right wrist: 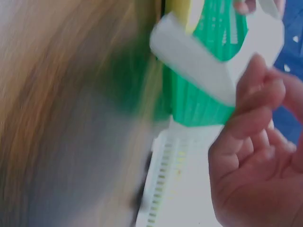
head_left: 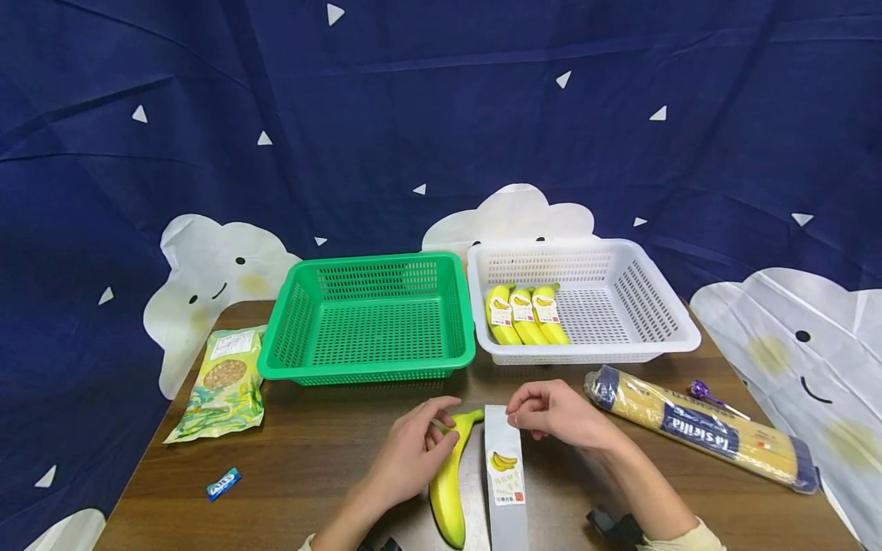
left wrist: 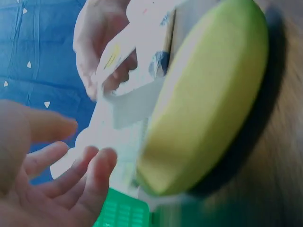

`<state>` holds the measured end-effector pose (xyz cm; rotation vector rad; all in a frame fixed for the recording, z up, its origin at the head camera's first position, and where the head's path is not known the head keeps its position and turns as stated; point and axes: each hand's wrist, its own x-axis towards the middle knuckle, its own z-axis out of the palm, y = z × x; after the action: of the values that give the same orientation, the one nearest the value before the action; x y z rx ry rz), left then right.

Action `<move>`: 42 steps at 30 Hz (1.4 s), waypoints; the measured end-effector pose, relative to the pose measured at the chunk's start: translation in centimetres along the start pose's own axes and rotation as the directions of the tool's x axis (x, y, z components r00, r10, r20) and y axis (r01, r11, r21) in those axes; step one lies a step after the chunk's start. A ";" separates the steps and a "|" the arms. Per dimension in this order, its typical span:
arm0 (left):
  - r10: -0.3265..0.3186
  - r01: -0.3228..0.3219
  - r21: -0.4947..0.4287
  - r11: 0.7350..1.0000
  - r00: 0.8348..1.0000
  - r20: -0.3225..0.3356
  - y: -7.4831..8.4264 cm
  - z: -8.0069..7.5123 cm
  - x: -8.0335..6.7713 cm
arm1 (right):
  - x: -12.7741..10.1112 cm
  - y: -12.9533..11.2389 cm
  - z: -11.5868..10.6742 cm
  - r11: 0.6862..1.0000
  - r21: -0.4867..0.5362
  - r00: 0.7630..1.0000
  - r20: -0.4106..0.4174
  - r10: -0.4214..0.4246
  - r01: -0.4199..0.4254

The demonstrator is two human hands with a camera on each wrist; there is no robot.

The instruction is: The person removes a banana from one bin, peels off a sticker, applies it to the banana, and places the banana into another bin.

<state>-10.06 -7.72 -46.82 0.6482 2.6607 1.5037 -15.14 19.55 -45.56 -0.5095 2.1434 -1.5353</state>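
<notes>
Dark blue cloth printed with white triangles and smiling clouds hangs behind a brown wooden desk [head_left: 324,459]. At the desk's near edge, about midway along it, lies a loose banana [head_left: 449,490], stem end pointing away from the person. The left hand [head_left: 413,451] rests on the banana's upper part, fingers lightly curled with the tips at its stem; whether they truly grip it cannot be told. Just beside the banana lies a long clear sleeve [head_left: 506,478] bearing a banana label. The right hand [head_left: 558,417] pinches the sleeve's far end between thumb and fingers.

Further back, a green basket [head_left: 368,321] sits mid-desk, and a white basket [head_left: 586,298] stands touching its right side, holding three wrapped bananas [head_left: 525,315] in its left part. Toward the right edge lies a long packet of spaghetti [head_left: 703,436], with a small purple item [head_left: 703,392] behind it. Near the left edge rests a green snack bag [head_left: 222,383], and closer to the near-left corner a small blue packet [head_left: 223,484].
</notes>
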 end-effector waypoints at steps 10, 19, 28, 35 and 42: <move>0.006 0.036 -0.279 0.960 0.989 0.148 1.0 1.3 0.2 | 0.2 -1.3 1.0 0.990 0.135 0.989 -0.139 0.046 -0.027; 0.042 -0.039 -0.358 0.933 0.999 0.001 2.4 0.9 0.1 | -0.1 -2.0 1.9 0.999 0.036 0.988 -0.153 0.016 -0.011; 0.003 -0.020 -0.438 0.899 0.999 -0.039 2.8 0.1 0.1 | -1.3 -3.4 3.5 0.879 -0.387 0.920 -0.153 -0.360 0.280; -0.036 0.006 -0.438 0.899 0.998 -0.060 1.1 0.1 0.1 | -1.7 -4.6 4.8 0.796 -0.431 0.850 -0.111 -0.515 0.426; -0.045 0.015 -0.422 0.907 0.997 -0.061 1.5 -0.5 -0.1 | -1.5 -4.8 5.1 0.777 -0.443 0.820 -0.147 -0.554 0.446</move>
<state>-9.52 -7.47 -45.32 0.5267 2.2513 2.0345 -10.85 14.85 -42.17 -1.1604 2.7072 -1.4938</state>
